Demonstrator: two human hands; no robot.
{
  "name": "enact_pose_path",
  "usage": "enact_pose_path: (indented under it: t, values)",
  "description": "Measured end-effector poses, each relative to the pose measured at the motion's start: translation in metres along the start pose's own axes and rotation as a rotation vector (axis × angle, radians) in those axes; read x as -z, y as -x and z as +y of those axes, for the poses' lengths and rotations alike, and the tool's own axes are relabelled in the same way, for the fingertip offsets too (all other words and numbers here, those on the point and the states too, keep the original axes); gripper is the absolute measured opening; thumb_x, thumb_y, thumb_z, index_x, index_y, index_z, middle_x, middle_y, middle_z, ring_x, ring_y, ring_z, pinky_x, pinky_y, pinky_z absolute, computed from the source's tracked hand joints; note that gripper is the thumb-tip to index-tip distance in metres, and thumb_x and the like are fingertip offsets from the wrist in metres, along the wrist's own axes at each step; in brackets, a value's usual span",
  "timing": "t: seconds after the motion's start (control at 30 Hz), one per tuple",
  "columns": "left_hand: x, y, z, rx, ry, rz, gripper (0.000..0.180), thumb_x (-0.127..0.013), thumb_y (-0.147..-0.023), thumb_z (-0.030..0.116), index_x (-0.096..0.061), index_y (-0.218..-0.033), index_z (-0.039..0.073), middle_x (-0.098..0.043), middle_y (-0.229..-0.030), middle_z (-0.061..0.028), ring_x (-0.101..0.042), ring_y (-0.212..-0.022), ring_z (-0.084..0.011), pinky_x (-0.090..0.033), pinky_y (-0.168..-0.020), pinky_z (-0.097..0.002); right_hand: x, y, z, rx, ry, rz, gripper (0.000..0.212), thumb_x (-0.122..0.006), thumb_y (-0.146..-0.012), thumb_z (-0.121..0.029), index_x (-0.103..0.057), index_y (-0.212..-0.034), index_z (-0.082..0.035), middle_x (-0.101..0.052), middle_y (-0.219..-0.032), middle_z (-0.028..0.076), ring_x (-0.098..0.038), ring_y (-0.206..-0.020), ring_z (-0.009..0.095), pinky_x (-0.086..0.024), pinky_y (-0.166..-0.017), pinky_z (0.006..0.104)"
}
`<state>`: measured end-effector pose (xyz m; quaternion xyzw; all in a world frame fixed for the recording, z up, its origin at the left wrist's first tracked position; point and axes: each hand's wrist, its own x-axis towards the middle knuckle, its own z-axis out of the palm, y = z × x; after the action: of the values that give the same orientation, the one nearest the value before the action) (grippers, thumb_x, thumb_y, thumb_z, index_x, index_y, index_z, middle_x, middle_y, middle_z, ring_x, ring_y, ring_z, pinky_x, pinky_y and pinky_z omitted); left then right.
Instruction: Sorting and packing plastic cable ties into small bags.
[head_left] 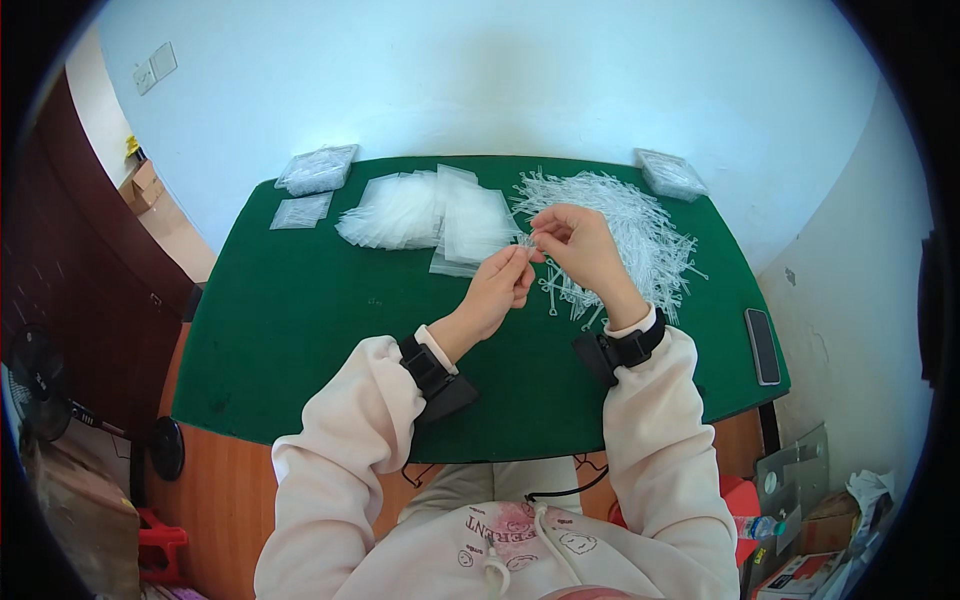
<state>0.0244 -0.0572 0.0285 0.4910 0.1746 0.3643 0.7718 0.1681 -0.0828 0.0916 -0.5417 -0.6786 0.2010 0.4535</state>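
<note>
My left hand and my right hand meet over the middle of the green table, fingertips close together. Both are closed in a pinch. Between them shows a bit of thin clear plastic, seemingly some of the small clear plastic sticks with looped ends; how many, and which hand grips which, is hard to make out. Just beyond and right of my right hand spreads a big loose pile of these clear sticks. Left of my hands lie fanned stacks of clear plastic bags, some overlapping bags nearest my left hand.
Filled clear packs stand at the far left corner and far right corner of the green table. A flat filled bag lies before the left pack. A phone rests at the right edge. A wall closes off the back.
</note>
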Motion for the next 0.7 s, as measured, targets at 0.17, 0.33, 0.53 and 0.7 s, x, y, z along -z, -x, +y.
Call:
enact_pose_path:
  t: [0.17,0.33,0.53,0.7]
  values:
    - [0.004,-0.006,-0.005,-0.028,-0.005,0.042,0.024,-0.038,-0.093,0.027,-0.049,-0.096,0.005,-0.037,-0.062,0.0042,-0.026,-0.048,-0.0032,-0.021,-0.043,-0.0173,0.003,-0.002,0.018,0.079,0.058,0.094,0.009,-0.060,-0.073,-0.003,-0.060,-0.080,0.001,-0.063,-0.071,0.008,-0.062,-0.067,0.016,-0.049,-0.062,0.0256]
    - [0.020,-0.012,-0.012,-0.077,-0.049,0.142,0.024,-0.038,-0.093,0.026,-0.050,-0.093,0.005,-0.035,-0.062,0.0048,-0.025,-0.048,-0.0030,-0.021,-0.042,-0.0174,0.005,0.004,0.017,0.027,0.734,-0.122,0.021,-0.069,-0.065,-0.018,-0.061,-0.077,-0.003,-0.062,-0.074,0.011,-0.061,-0.070,0.025,-0.049,-0.063,0.0322]
    - [0.036,-0.018,-0.019,-0.058,-0.086,0.248,0.022,-0.039,-0.092,0.023,-0.050,-0.089,0.004,-0.033,-0.060,0.0047,-0.025,-0.047,-0.0026,-0.020,-0.041,-0.0176,-0.009,0.008,0.032,-0.091,1.062,-0.429,0.034,-0.075,-0.054,-0.029,-0.062,-0.075,-0.007,-0.061,-0.076,0.012,-0.060,-0.072,0.028,-0.048,-0.063,0.0355]
    - [0.035,-0.017,-0.022,-0.037,-0.059,0.219,0.021,-0.039,-0.091,0.021,-0.050,-0.088,0.004,-0.032,-0.060,0.0045,-0.026,-0.047,-0.0025,-0.020,-0.041,-0.0176,-0.005,0.004,0.054,-0.140,1.066,-0.439,0.027,-0.073,-0.055,-0.023,-0.063,-0.075,-0.008,-0.062,-0.077,0.012,-0.060,-0.073,0.028,-0.048,-0.063,0.0360]
